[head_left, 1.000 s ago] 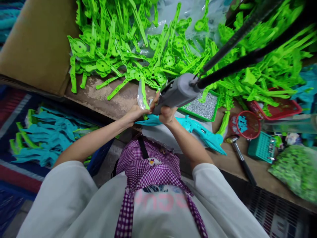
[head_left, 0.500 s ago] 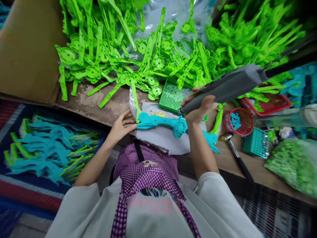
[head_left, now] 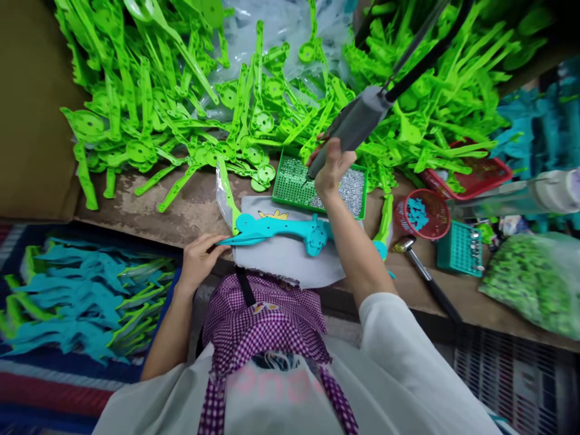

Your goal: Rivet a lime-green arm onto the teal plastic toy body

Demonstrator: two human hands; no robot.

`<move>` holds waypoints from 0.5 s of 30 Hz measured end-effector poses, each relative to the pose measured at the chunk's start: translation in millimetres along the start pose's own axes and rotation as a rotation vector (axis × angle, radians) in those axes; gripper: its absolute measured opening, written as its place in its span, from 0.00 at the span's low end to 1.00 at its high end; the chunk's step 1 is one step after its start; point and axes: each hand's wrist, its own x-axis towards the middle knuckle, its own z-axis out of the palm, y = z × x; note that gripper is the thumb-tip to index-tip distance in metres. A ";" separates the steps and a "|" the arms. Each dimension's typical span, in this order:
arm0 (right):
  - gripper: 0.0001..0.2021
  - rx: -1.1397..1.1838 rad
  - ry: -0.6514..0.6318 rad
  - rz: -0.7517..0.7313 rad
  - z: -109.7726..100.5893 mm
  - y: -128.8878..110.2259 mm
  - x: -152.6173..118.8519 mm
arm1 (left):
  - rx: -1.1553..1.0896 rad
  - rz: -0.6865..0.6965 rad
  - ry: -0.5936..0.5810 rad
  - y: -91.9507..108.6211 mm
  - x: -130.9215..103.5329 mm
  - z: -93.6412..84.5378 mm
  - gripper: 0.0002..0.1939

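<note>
My left hand [head_left: 199, 257] pinches the left tip of a turquoise plastic toy part [head_left: 285, 228], which lies across a grey cloth [head_left: 272, 260] at the bench edge. A green arm [head_left: 226, 196] is joined to its left end, and another green arm [head_left: 385, 220] stands at its right end. My right hand [head_left: 333, 169] is wrapped round a grey electric screwdriver [head_left: 357, 121]. The screwdriver's bit points down over a green perforated tray [head_left: 290, 181] that holds many small silvery screws [head_left: 351, 190]. My right forearm hides part of the turquoise piece.
Heaps of green plastic parts [head_left: 145, 103] cover the back of the bench. To the right are a red basket [head_left: 423, 214], a teal basket [head_left: 460, 248], a hammer [head_left: 428, 278] and a bag of green pieces [head_left: 534, 290]. Assembled turquoise parts [head_left: 67, 290] lie in a bin at lower left.
My right hand has lifted the screwdriver away from the turquoise part and moved it up and back over the screw tray. My left hand still holds the part's left tip. The camera view has shifted slightly.
</note>
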 end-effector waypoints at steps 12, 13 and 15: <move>0.34 -0.038 0.037 0.036 -3.4 6.4 -0.2 | -0.244 -0.340 0.007 -0.4 -7.6 6.0 0.17; 0.33 -0.041 0.051 0.031 -2.9 4.8 -0.3 | -0.251 -0.356 0.037 0.0 -7.8 8.5 0.17; 0.32 -0.039 0.064 0.023 -1.9 2.4 -0.3 | -0.271 -0.390 0.086 0.9 -7.6 13.6 0.18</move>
